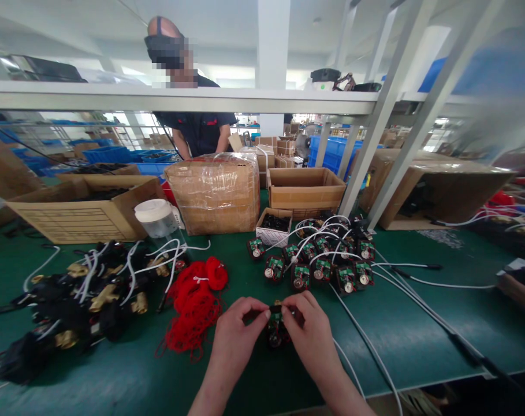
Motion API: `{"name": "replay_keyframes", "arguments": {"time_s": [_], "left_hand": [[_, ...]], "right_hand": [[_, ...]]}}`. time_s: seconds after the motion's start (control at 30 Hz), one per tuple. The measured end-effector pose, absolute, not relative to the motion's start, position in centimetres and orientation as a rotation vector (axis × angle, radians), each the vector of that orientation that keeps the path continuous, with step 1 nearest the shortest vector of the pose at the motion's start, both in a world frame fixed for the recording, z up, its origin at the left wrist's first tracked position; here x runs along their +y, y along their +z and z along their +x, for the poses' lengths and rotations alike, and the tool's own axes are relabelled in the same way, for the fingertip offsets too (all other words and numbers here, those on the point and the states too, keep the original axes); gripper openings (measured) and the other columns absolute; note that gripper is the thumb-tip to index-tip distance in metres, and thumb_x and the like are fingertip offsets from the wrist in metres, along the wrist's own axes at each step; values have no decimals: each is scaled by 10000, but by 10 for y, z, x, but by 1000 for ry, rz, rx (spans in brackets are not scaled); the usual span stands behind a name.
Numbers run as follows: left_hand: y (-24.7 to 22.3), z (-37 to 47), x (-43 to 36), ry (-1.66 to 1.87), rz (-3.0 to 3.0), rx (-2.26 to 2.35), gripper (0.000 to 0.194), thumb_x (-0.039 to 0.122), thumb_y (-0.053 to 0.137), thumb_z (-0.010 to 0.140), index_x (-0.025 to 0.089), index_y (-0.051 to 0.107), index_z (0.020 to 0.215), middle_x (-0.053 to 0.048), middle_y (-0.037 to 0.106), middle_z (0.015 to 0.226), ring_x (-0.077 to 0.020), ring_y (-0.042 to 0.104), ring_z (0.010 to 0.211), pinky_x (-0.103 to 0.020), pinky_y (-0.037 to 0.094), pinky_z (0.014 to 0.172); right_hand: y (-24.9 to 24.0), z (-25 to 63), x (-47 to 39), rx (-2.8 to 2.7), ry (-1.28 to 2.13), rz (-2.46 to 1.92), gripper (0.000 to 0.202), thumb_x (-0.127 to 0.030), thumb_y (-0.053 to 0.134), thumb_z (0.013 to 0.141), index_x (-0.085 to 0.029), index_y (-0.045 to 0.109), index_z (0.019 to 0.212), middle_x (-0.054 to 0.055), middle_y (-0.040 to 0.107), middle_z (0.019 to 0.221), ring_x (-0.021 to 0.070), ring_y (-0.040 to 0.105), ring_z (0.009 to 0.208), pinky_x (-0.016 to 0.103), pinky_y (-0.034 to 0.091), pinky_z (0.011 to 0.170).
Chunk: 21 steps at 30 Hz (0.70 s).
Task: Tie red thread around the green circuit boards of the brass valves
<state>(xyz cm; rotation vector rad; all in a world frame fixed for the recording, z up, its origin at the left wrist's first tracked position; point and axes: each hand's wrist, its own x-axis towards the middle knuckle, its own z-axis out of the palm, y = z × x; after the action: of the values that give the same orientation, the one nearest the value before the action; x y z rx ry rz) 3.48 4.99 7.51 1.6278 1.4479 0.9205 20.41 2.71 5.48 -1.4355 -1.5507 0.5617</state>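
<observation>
Head view: both hands' fingers (262,315) pinch small black module (276,330).

Our left hand (236,329) and right hand (308,329) cover most of the small black part (276,334) we pinch; its details are too small to tell. Another person's hand (520,289) is cut off at the right edge. The cardboard box (84,214) contents stay dark, unreadable.
</observation>
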Motion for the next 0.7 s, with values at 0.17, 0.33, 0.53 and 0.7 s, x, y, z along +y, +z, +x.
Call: {"name": "replay_keyframes", "arguments": {"time_s": [0.17, 0.33, 0.53, 0.7], "left_hand": [[68, 36, 44, 986, 1583, 1434, 189, 389, 646, 814, 226, 742, 800, -19, 713, 829, -215, 678, 815, -324, 512, 768], [58, 37, 43, 1059, 1557, 1436, 196, 400, 654, 819, 229, 749, 807, -18, 707, 829, -209, 668, 795, -314, 509, 742], [47, 36, 41, 1097, 1524, 1418, 216, 427, 666, 822, 231, 752, 854, -18, 706, 853, -204, 670, 791, -315, 522, 747], [46, 38, 39, 1119, 1494, 1423, 243, 444, 668, 816, 224, 749, 879, -24, 701, 861, -212, 674, 801, -336, 533, 765]], "right_hand": [[50, 210, 25, -1506, 659, -1377, 129, -196, 573, 932, -219, 698, 910, 17, 615, 872, 172, 615, 729, 280, 475, 650], [45, 213, 24, -1487, 712, -1342, 161, -192, 559, 939, -222, 714, 970, 19, 622, 893, 174, 623, 763, 278, 478, 676], [39, 217, 20, -1480, 763, -1293, 230, -187, 546, 941, -248, 716, 1084, 16, 612, 927, 166, 607, 782, 266, 480, 696], [40, 219, 17, -1490, 797, -1285, 274, -173, 522, 939, -264, 705, 1123, 20, 612, 968, 172, 618, 828, 275, 492, 742]]}}
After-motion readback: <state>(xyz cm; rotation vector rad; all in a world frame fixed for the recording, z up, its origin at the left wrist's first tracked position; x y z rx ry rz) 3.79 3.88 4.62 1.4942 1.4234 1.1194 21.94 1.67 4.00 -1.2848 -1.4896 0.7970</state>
